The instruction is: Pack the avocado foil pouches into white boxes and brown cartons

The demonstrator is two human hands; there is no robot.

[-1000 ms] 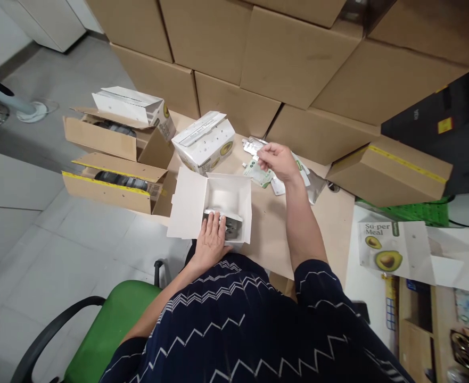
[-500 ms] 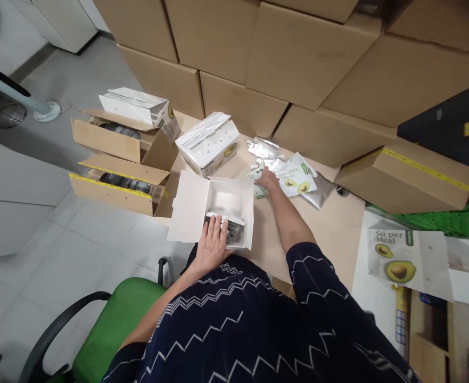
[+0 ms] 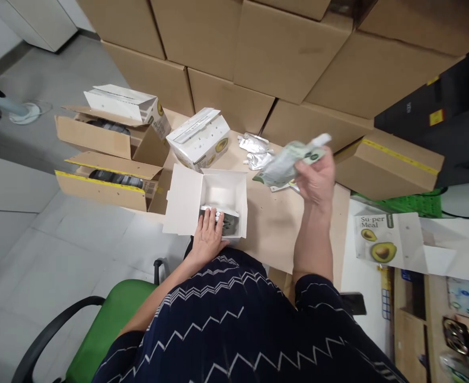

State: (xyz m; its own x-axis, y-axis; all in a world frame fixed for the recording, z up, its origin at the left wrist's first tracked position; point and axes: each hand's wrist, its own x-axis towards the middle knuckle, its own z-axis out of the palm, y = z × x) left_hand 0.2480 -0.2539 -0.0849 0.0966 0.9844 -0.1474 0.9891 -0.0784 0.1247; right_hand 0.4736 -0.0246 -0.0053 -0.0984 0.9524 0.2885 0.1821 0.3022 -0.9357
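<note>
My right hand (image 3: 317,173) is closed on a pale green spout pouch (image 3: 284,164) with a white cap, lifted above the table and blurred by motion. In front of my body stands an open white carton (image 3: 224,186), its lid flap folded out to the left. Over the carton's near edge lies my left hand (image 3: 209,234), fingers stretched out flat and touching the packed pouches (image 3: 230,222) inside. Beyond the carton, silver pouches (image 3: 258,159) rest on the table. A flat avocado-print packet (image 3: 288,186) lies partly hidden below the held pouch.
Two white avocado-print cartons (image 3: 198,139) and two open brown boxes (image 3: 98,186) stand to the left. Stacked brown boxes (image 3: 234,96) form a wall behind the table (image 3: 274,229). A green chair (image 3: 114,319) is at lower left, and a flattened carton (image 3: 386,239) lies at right.
My right hand has picked up the spout pouch from the table and raised it to the right. My left hand stays at the carton. The view has shifted slightly.
</note>
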